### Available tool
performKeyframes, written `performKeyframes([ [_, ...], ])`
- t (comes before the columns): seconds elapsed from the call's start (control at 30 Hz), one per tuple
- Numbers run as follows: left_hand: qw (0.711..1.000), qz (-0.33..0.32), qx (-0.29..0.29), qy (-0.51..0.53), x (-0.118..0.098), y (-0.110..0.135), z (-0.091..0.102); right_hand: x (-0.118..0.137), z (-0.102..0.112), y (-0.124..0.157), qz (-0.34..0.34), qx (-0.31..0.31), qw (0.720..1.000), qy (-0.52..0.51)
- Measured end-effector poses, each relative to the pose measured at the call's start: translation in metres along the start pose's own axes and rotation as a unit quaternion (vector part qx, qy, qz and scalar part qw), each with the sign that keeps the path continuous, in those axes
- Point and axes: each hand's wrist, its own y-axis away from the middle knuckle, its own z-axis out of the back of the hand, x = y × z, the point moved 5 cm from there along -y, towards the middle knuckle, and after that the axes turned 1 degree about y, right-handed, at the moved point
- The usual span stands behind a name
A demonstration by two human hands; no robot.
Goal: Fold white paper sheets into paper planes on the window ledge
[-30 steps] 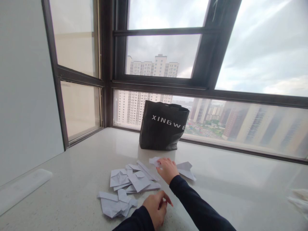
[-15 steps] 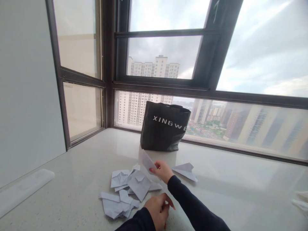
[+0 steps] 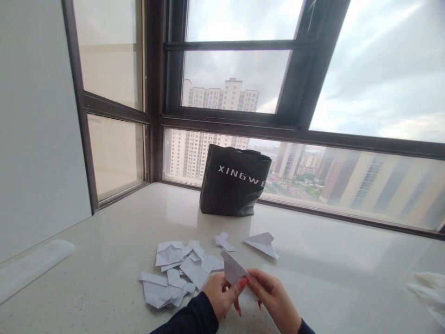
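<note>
Both of my hands hold one folded white paper piece [image 3: 233,270] just above the counter, near the bottom middle. My left hand [image 3: 219,295] pinches its left lower edge, and my right hand [image 3: 273,298] grips its right side, fingers closed. To the left lies a pile of folded and crumpled white papers [image 3: 177,273]. A small crumpled paper [image 3: 222,241] and a folded paper plane [image 3: 261,243] lie farther back. Behind them a black bag [image 3: 233,181] with white letters stands upright.
The pale stone counter [image 3: 330,273] runs up to dark-framed windows [image 3: 229,123] at the back and left. A long white flat object [image 3: 33,266] lies at the left edge. More white paper [image 3: 429,287] shows at the far right edge.
My right hand lifted a folded paper from beyond the pile and drew it back toward me. My left hand rose and took hold of the same paper.
</note>
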Motion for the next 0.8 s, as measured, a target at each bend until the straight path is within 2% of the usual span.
performKeyframes([
  [0.07,1.0,0.025,0.011,-0.015,0.0,0.001,0.001,-0.001,0.002,-0.001,0.004,-0.035,0.999,-0.006],
  [0.17,0.982,-0.022,-0.006,-0.188,-0.011,0.005,0.009,-0.006,0.016,-0.004,0.005,-0.105,0.994,0.01],
  [0.27,0.918,-0.063,-0.053,-0.388,-0.019,0.009,0.021,-0.014,0.027,-0.005,-0.009,-0.126,0.991,0.037],
  [0.37,0.868,-0.017,-0.09,-0.488,-0.011,0.01,0.037,-0.021,0.023,-0.002,-0.036,-0.096,0.994,0.049],
  [0.43,0.849,-0.006,-0.111,-0.516,-0.005,0.01,0.046,-0.023,0.016,-0.001,-0.047,-0.066,0.995,0.057],
  [0.57,0.828,-0.046,-0.157,-0.536,-0.001,0.006,0.059,-0.024,0.007,0.0,-0.051,-0.048,0.995,0.075],
  [0.67,0.823,-0.061,-0.164,-0.541,-0.003,0.003,0.061,-0.023,0.011,0.0,-0.046,-0.068,0.995,0.06],
  [0.8,0.817,-0.067,-0.185,-0.542,-0.014,0.003,0.065,-0.016,0.02,0.0,-0.016,-0.127,0.992,0.011],
])
